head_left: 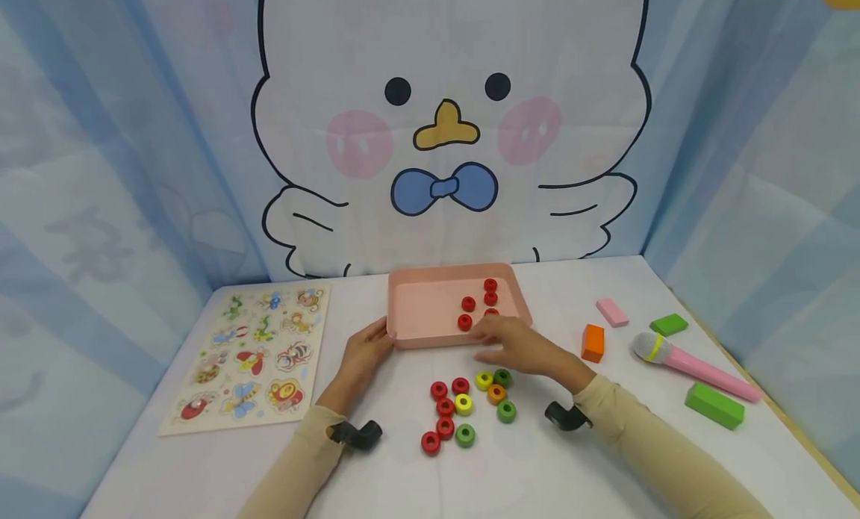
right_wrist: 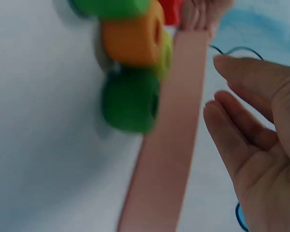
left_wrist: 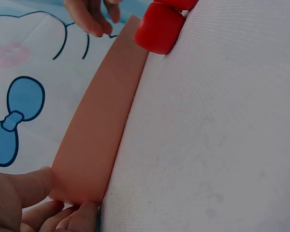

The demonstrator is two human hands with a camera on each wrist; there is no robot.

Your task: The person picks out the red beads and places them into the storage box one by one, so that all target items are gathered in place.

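Observation:
A pink tray stands at the back of the table with several red beads in its right half. At its front left corner, my left hand grips the tray, the thumb and fingertips around the corner in the left wrist view. My right hand is over the tray's front right rim, partly covering a red bead. In the right wrist view, its thumb and fingers are apart with nothing between them. In front of the tray lie loose beads: red beads, yellow beads, green beads and an orange bead.
To the left lies a puzzle board with insect pictures. On the right are a pink block, an orange block, green blocks and a pink toy microphone. A printed curtain hangs right behind the tray.

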